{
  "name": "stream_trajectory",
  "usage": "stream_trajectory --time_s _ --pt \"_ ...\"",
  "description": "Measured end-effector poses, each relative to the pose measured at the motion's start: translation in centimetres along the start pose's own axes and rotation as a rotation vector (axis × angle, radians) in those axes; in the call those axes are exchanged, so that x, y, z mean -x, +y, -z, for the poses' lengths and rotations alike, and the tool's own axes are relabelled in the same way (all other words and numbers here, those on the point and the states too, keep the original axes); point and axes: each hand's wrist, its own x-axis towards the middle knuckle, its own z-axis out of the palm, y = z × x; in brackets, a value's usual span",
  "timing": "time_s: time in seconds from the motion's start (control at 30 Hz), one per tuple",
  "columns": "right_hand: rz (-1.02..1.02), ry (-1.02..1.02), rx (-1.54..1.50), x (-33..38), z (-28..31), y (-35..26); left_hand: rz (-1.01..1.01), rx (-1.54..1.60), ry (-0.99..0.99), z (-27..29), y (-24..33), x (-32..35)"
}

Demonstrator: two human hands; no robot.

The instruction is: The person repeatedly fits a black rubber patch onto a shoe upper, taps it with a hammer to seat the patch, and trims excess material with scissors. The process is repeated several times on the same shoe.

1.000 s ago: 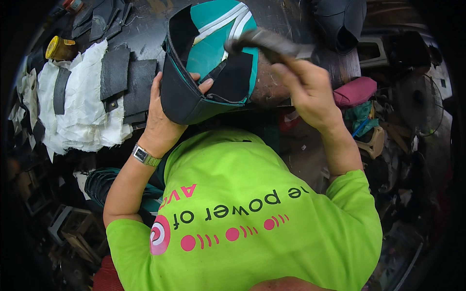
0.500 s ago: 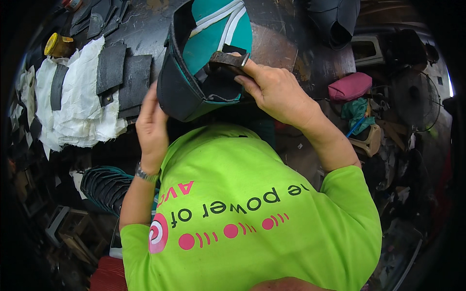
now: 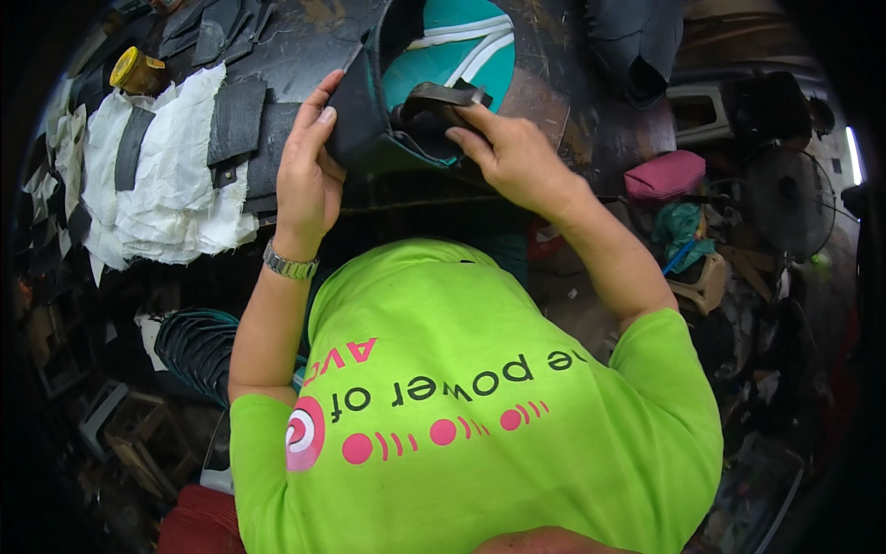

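A black, bag-like fabric piece [image 3: 355, 115] with a teal lining [image 3: 452, 55] and white tapes stands tilted at the table's near edge, its opening towards me. My left hand [image 3: 309, 180] is at its left outer side, fingers and thumb closed against the black wall; some of the grip is hidden. My right hand [image 3: 521, 162] pinches a dark, curved tool [image 3: 443, 95] with a squared end, between thumb and fingers. The tool sits over the near rim of the opening, partly inside. Its exact kind I cannot make out.
White cloth [image 3: 157, 203] with dark grey pieces [image 3: 238, 120] lies on the left of the dark table [image 3: 295, 37], by a yellow tub [image 3: 137, 72]. To the right are a pink pouch [image 3: 664, 175] and a fan [image 3: 789, 198]. Stacked black-and-teal pieces [image 3: 194, 346] lie at lower left.
The fabric piece has shifted up and to the right and turned. My left hand has moved up along its outer wall. My right hand has moved slightly right with the curved tool.
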Motion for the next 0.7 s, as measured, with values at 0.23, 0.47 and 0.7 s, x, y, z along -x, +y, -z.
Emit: stream_trajectory --time_s 0.23,0.47,0.7 --pt "0.19 0.274 -0.306 -0.6 -0.7 0.9 0.003 0.042 0.026 0.3 -0.3 -0.3" --pt "0.107 0.292 -0.124 0.0 -0.5 1.1 -0.007 -0.027 -0.007 0.3 0.2 -1.2" --pt "-0.066 0.359 0.104 0.5 -0.3 2.6 -0.049 -0.048 0.015 -0.7 -0.2 -1.9"
